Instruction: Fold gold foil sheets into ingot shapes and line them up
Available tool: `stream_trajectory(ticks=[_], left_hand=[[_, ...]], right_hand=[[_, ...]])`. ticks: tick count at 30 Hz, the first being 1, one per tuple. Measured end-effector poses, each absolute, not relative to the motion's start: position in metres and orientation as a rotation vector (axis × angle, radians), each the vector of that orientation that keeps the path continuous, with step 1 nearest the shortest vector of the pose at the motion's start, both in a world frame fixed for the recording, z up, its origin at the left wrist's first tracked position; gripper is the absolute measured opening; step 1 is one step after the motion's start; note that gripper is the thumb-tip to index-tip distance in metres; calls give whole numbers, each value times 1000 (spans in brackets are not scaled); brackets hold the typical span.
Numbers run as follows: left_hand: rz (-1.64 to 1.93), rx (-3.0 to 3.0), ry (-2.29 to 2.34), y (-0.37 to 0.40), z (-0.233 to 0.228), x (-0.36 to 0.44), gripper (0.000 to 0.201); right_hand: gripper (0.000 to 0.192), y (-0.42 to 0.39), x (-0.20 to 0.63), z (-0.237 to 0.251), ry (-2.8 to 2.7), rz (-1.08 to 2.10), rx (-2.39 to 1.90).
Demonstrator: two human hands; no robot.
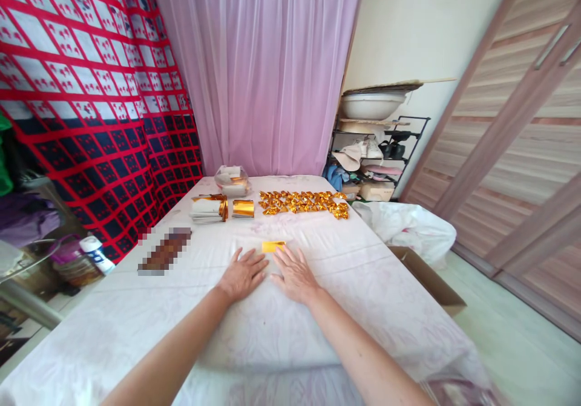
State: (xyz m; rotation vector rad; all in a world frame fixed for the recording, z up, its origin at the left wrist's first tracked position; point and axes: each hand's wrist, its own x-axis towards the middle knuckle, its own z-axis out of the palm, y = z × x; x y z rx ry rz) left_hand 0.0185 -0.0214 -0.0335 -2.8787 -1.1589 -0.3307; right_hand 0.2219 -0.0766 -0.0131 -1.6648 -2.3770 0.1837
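We have both forearms reaching forward over the table (136,321), bare, converging toward the middle; left hand (242,273) lies palm down, fingers spread flat on the cloth, gripping nothing; right hand (294,273) same pose, palm down, fingers splayed and flat, holding nothing; the two hands sit just beside each other, thumbs nearly meeting; right fingertips (278,252) reach the near edge of a gold foil sheet (273,246), contact looks likely but we cannot tell for sure; the left fingertips stop just short of the sheet

Sheet is a small flat rectangle, shiny yellow-gold, lying on the cloth just beyond the hands, at table centre; long axis runs left-right across our view, short side pointing away from us

Cloth is white, soft, faint pink floral print, a few creases; further back, a row of folded gold pieces (303,203), crinkly metallic, bunched in a band running left-right; left of it a gold foil roll (243,208), then a stack of white sheets with gold edges (207,207); behind those a clear plastic bag (232,180); a pixelated brown patch sits at the left of the table; pink pleated curtain (263,67) hangs behind
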Motion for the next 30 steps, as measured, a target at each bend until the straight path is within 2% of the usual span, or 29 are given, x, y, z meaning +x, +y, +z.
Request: stream_trajectory(ticks=[5, 14, 21, 30], left_hand=[[-341, -2864, -1165, -22, -33, 18, 43], [-365, -2891, -1182, -23, -30, 19, 40], [-364, -2918, -1178, -25, -28, 19, 40], [-347, -2933, -1198, -27, -30, 19, 41]], right_hand=[[59, -74, 214, -13, -2413, 287, -1687], [55, -91, 249, -17, -2334, 299, -1839], [27, -76, 245, -4, -2191, 146, -1815], [20, -34, 248, -20, -2039, 163, -1829]])
